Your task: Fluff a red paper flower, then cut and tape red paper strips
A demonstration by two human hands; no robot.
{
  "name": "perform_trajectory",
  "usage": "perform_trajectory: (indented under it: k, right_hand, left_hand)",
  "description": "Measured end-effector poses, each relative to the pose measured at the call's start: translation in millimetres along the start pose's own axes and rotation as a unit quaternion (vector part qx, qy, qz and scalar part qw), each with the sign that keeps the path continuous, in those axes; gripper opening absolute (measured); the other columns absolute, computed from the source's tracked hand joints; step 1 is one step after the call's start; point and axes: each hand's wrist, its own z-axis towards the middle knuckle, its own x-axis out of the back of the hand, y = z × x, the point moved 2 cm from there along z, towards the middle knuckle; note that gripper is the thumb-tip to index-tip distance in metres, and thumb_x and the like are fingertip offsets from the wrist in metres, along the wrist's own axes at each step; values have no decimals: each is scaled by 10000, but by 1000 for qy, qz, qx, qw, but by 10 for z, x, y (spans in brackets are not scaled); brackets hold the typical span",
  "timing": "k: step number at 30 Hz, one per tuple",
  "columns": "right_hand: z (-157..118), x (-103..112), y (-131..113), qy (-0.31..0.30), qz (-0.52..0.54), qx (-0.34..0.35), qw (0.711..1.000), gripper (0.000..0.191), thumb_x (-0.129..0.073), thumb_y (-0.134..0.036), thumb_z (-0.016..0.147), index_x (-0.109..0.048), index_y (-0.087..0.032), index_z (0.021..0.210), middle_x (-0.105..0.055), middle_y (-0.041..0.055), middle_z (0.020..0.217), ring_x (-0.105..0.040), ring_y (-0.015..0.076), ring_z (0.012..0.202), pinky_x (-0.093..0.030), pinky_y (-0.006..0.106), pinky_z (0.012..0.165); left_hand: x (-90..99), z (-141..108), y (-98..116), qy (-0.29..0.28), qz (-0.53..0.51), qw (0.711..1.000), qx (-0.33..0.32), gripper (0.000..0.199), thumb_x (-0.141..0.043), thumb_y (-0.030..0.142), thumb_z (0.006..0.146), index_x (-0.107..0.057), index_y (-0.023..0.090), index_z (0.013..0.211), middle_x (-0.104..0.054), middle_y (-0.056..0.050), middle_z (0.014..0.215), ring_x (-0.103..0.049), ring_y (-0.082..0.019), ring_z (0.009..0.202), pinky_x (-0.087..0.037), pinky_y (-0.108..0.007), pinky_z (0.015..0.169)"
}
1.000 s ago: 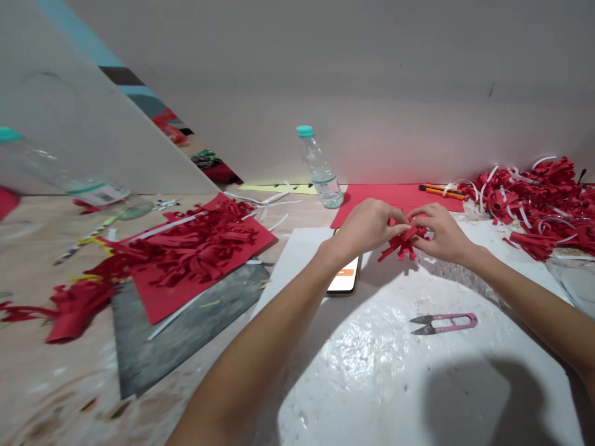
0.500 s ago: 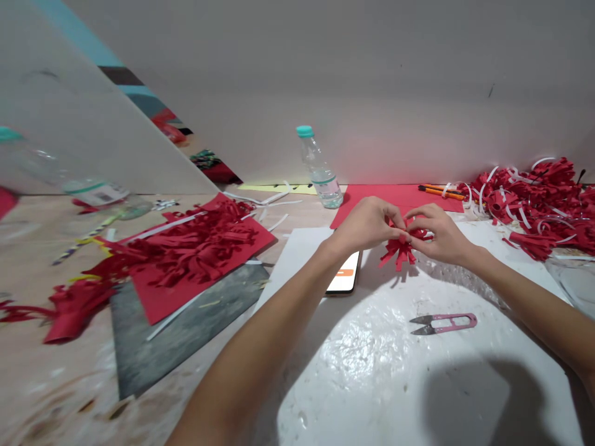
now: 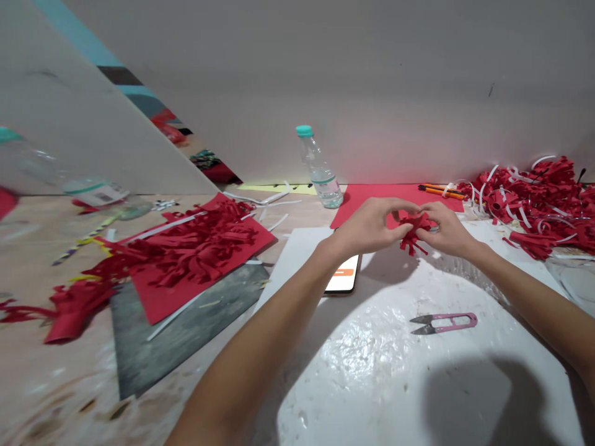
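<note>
Between my two hands is a small red fringed paper piece (image 3: 413,235), its cut strips splaying out below the fingers. My left hand (image 3: 374,224) curves round it from the left, thumb and fingertips closed on its edge. From the right, my right hand (image 3: 444,229) pinches the same piece, and the fingertips of both hands nearly meet at its top. Part of the piece is hidden behind the fingers. Below the hands, pink-handled thread snips (image 3: 444,323) lie on the white board (image 3: 372,384). A lit phone (image 3: 343,279) rests partly under my left forearm.
A capped water bottle (image 3: 320,170) stands by the wall beside a red sheet (image 3: 362,198). Red fringed paper (image 3: 553,192) is heaped at the right, near orange pencils (image 3: 441,192). More fringed strips (image 3: 199,248) lie at the left on a red sheet over a dark grey board (image 3: 186,353).
The fringed piece has turned and shifted slightly right and up, with fewer strips hanging down. My left hand has opened into a wider curve around it. Everything else lies as before.
</note>
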Motion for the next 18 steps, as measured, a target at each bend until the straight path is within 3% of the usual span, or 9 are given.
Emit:
perform_trajectory:
  k: [4, 7, 13, 15, 18]
  right_hand:
    - [3, -9, -60, -20, -13, 20, 1000, 49, -676, -218, 811, -724, -213, 821, -732, 73, 965, -636, 247, 924, -492, 399, 842]
    - [6, -15, -106, -34, -23, 34, 999, 119, -665, -170, 783, -731, -209, 875, -741, 69, 948, -639, 243, 887, -477, 400, 830]
    - [4, -28, -98, -41, -9, 28, 999, 164, -635, -158, 788, -721, -220, 914, -747, 61, 957, -645, 246, 898, -474, 407, 849]
    - [2, -35, -63, -28, 9, 2, 1000, 183, -644, -190, 801, -692, -220, 975, -742, 70, 1001, -653, 254, 924, -488, 414, 853]
    - [1, -17, -29, 31, 48, -42, 997, 355, -649, -274, 843, -592, -217, 1188, -698, 113, 1148, -650, 268, 1021, -509, 439, 894]
  left_hand:
    - [-64, 14, 11, 10, 6, 1000, -11, 251, -680, 222, 848, -734, 196, 1092, -768, -40, 1042, -688, -172, 914, -503, -281, 832]
    - [-87, 19, 8, 14, -15, 1000, -13, 160, -650, 189, 866, -754, 192, 987, -767, -33, 936, -680, -153, 831, -501, -263, 777]
    - [-87, 11, 6, 14, -26, 999, -26, 169, -603, 141, 842, -750, 180, 916, -741, -30, 866, -641, -144, 784, -493, -265, 755]
    - [-77, 12, 0, 18, -32, 999, -20, 167, -602, 142, 832, -752, 178, 895, -736, -27, 840, -639, -140, 770, -490, -256, 741]
    - [-61, 18, -18, 25, -44, 999, 8, 134, -626, 188, 833, -756, 172, 860, -741, -26, 809, -645, -141, 748, -481, -253, 718]
